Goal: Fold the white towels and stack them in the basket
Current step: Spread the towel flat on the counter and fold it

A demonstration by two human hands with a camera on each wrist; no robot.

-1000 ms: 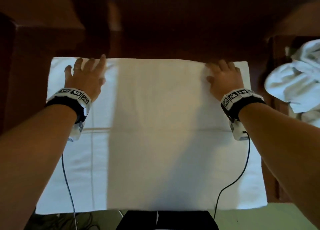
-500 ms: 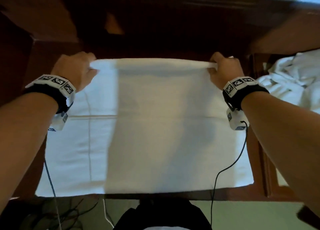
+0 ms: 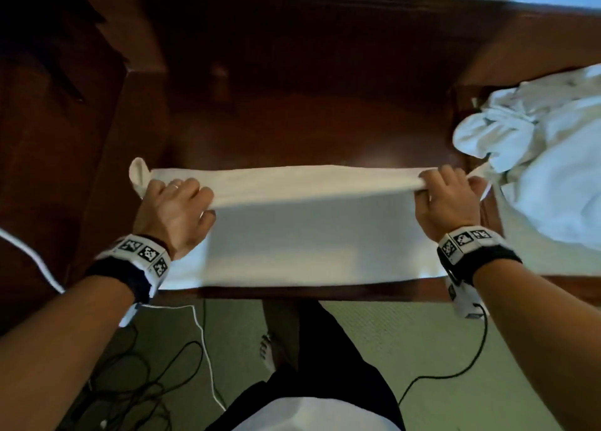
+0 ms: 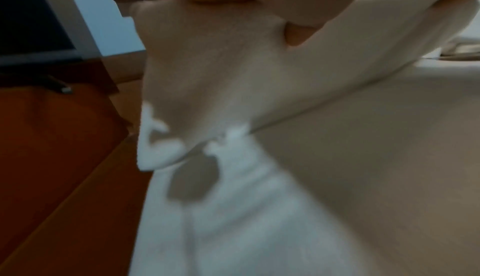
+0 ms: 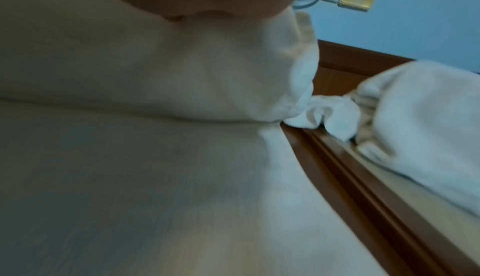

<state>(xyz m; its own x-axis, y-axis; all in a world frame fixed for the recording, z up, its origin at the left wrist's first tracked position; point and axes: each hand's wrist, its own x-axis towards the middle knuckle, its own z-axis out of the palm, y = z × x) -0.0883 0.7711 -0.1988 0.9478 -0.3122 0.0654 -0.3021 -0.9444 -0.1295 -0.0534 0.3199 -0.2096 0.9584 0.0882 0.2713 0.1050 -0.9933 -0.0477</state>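
Now hands (image 3: pixel 309 203) grip towel (image 3: pixel 309 245) far edge, long axis left-right.

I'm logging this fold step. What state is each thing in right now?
towel: near part flat on the table, far edge lifted, mid-fold.
left hand: grips the far edge's left end.
right hand: grips the far edge's right end.
towel pile: crumpled, unfolded, on the right.
table: bare beyond the towel.
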